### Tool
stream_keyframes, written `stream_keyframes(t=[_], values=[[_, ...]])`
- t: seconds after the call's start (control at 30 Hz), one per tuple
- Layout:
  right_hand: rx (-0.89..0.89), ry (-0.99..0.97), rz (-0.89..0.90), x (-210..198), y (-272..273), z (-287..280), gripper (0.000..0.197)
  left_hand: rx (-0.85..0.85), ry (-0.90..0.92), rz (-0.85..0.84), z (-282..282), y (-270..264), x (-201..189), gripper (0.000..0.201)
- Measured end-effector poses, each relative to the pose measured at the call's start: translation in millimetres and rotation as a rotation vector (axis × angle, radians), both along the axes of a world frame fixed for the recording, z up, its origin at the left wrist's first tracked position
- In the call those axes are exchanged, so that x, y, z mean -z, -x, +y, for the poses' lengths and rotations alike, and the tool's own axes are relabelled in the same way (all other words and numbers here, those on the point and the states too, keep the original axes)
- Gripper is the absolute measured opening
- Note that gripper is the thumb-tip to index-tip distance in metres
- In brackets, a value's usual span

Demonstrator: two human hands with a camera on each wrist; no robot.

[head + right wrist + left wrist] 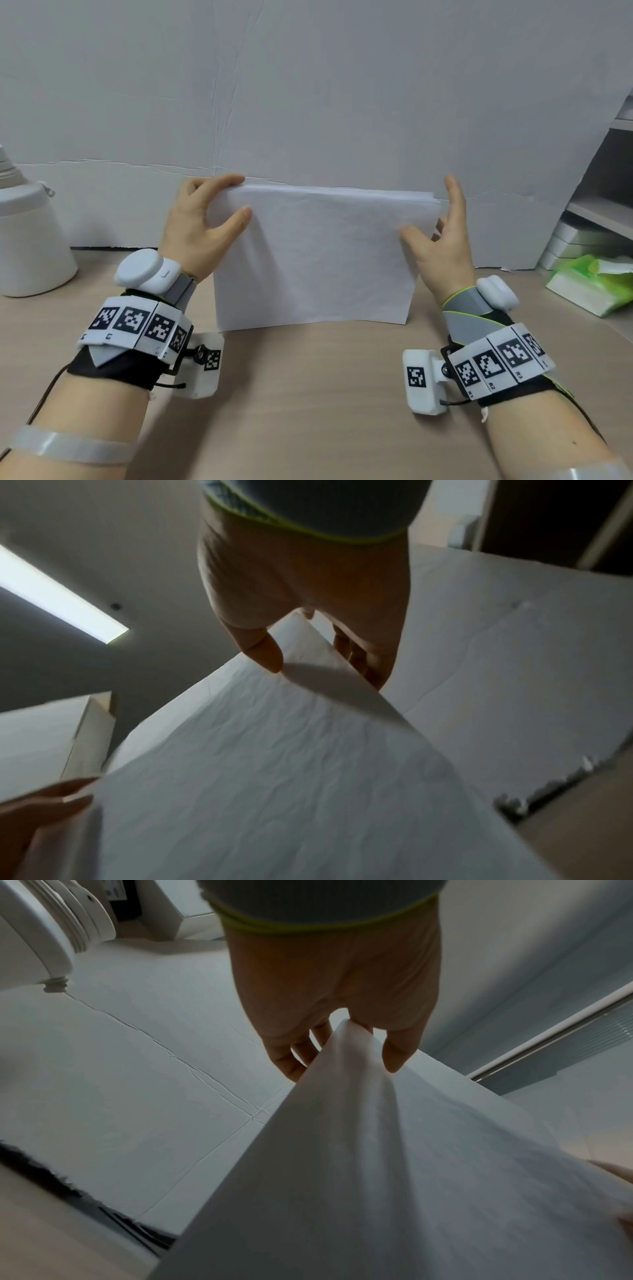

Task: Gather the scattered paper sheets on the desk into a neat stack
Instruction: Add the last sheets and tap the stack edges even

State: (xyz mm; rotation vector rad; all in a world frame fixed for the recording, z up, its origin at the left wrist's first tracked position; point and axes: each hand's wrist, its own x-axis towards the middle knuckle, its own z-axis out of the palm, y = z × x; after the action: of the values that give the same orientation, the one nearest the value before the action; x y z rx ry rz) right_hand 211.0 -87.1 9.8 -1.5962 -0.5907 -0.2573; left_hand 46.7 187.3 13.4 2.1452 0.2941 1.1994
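The stack of paper sheets (313, 253) stands upright on its long lower edge at the middle of the wooden desk (308, 394), in front of the white backdrop board (308, 85). Both hands hold it, one at each upper corner.

The left hand (200, 222) pinches the upper left corner: the thumb lies on the near face, and the fingers (291, 1056) curl behind the far face with the index tip over the top edge.

The right hand (442, 240) brackets the upper right corner. Its thumb touches the near face; the index finger points straight up beside the right edge, and the other fingers (373, 664) lie behind the sheets. Whether they press on the paper cannot be determined.

A white jug (30, 240) stands at the far left. A green-wrapped tissue pack (589, 284) lies at the far right, below a shelf unit (606, 205).
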Motion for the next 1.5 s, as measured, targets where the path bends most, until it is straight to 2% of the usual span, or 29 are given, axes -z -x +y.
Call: stream_keyframes(t=[0.1, 0.2, 0.27, 0.37, 0.53, 0.6, 0.7, 0.77, 0.83, 0.9, 0.97, 1.07, 1.2, 1.37, 1.5], values=[[0.033, 0.093, -0.129, -5, 4, -3, 0.087, 0.001, -0.005, -0.007, 1, 0, 0, 0.038], [0.08, 0.188, -0.228, -9, 7, -3, 0.069, 0.007, 0.0, -0.019, 2, 0, 0, 0.041], [0.111, 0.191, -0.224, -9, 5, -3, 0.058, 0.019, 0.011, -0.02, 2, 0, 1, 0.041], [0.125, 0.163, -0.21, -7, 2, -3, 0.055, 0.043, 0.038, -0.022, 2, 1, 0, 0.038], [0.12, 0.145, -0.161, -7, 1, -3, 0.055, 0.103, 0.089, -0.031, 0, 3, -1, 0.038], [0.112, 0.096, -0.13, -6, 0, -3, 0.062, 0.129, 0.154, -0.041, 1, 4, -2, 0.046], [0.006, -0.109, 0.054, -2, -7, -1, 0.073, 0.187, 0.268, -0.106, 2, 2, 0, 0.069], [-0.085, -0.197, 0.18, -1, -11, -2, 0.064, 0.262, 0.441, -0.177, 0, -1, 3, 0.074], [-0.182, -0.24, 0.242, 3, -14, -3, 0.041, 0.32, 0.578, -0.205, -3, -3, 5, 0.064], [-0.229, -0.254, 0.261, 8, -15, -3, 0.027, 0.332, 0.612, -0.19, -4, -4, 5, 0.042], [-0.252, -0.246, 0.284, 12, -18, -4, 0.024, 0.345, 0.602, -0.183, -5, -3, 4, 0.021], [-0.287, -0.161, 0.325, 18, -20, -5, 0.025, 0.375, 0.592, -0.196, -6, -4, 3, 0.013], [-0.3, -0.059, 0.319, 20, -17, -6, 0.027, 0.378, 0.596, -0.186, -4, -4, 2, 0.024], [-0.288, -0.066, 0.309, 20, -16, -5, 0.027, 0.474, 0.716, -0.044, 17, -3, 16, 0.069], [-0.276, -0.063, 0.29, 22, -16, -2, 0.025, 0.486, 0.769, 0.117, 12, -5, 34, 0.066]])
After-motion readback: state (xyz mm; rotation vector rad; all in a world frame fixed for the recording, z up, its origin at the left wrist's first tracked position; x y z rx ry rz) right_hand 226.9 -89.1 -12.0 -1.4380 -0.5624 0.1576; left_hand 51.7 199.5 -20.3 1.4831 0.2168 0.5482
